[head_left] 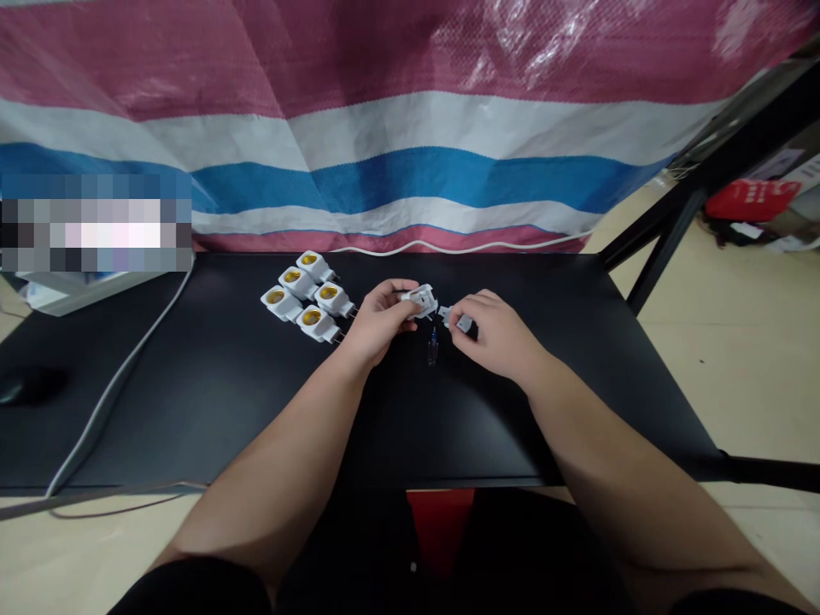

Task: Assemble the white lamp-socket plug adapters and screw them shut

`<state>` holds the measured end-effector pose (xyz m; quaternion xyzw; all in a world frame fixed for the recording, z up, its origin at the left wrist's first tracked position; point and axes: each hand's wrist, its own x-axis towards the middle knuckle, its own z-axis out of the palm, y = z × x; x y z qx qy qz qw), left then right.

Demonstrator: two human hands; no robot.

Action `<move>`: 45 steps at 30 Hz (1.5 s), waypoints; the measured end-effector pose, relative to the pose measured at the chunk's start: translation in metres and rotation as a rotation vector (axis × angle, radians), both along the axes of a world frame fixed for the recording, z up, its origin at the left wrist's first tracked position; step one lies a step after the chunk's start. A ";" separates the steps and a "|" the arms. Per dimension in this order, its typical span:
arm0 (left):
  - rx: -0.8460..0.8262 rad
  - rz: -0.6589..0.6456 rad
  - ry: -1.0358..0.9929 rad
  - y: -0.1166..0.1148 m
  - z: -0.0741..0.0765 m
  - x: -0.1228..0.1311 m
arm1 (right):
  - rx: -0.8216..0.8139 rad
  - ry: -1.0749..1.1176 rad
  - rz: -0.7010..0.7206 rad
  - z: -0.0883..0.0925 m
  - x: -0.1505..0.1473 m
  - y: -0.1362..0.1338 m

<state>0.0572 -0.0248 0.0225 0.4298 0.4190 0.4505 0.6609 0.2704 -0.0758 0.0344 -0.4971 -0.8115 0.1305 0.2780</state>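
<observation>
Between the thumb and fingers of my left hand (383, 318) is a white plastic plug housing (421, 301), its hollow inner side facing up. My right hand (493, 329) pinches a small white plastic piece (465, 323) just to the right of it, with a narrow gap between the two parts. On the black table below the gap lies a screwdriver (433, 348) with a clear handle and a bluish part near its shaft. Left of my left hand stand several white plug-in lamp sockets (312, 318) with brass-coloured insides, grouped in two slanted rows.
A white cable (131, 354) crosses the left of the black table (211, 410), near a dark computer mouse (29, 386). Behind hangs a striped plastic sheet (397, 179) with another white cable (461, 248) along its foot. A black metal frame (670, 235) stands at right.
</observation>
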 end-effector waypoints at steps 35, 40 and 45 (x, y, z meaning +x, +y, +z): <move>0.328 -0.192 0.131 -0.014 -0.007 0.007 | -0.041 0.438 -0.239 -0.011 -0.011 0.003; 0.333 -0.196 0.149 -0.014 -0.008 0.006 | -0.050 0.463 -0.219 -0.014 -0.009 0.003; 0.323 -0.198 0.166 -0.013 -0.006 0.006 | -0.050 0.494 -0.221 -0.014 -0.009 0.004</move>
